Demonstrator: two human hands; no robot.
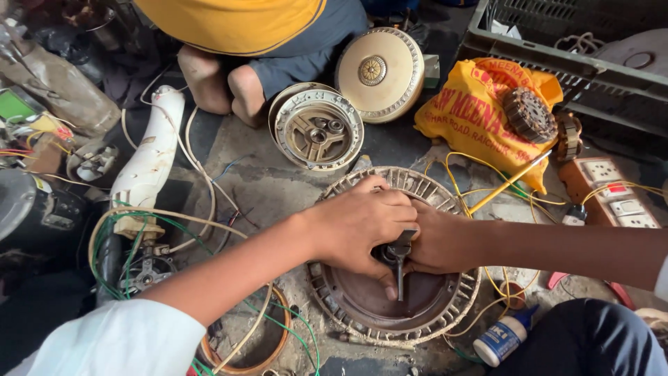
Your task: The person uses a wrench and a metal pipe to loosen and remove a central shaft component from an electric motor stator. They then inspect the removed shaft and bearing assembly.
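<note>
Both hands on the dark tool at the middle of the round ribbed motor housing.

Left hand (pixel 362 226) fingers wrap the tool (pixel 398 254) from above-left; right hand (pixel 435 244) clamps it from the right. Its long axis points toward the wearer, over the housing (pixel 417 184) on the floor.

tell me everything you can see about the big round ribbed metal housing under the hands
The round metal housing lies flat on the dirty floor, open side up. Its rim is a ring of grey cast ribs, dusty and worn, around a smooth brownish dished centre. The left hand and right hand rest over its middle, both gripping a dark metal tool that stands at its centre. Yellow wires cross its right edge.
</note>
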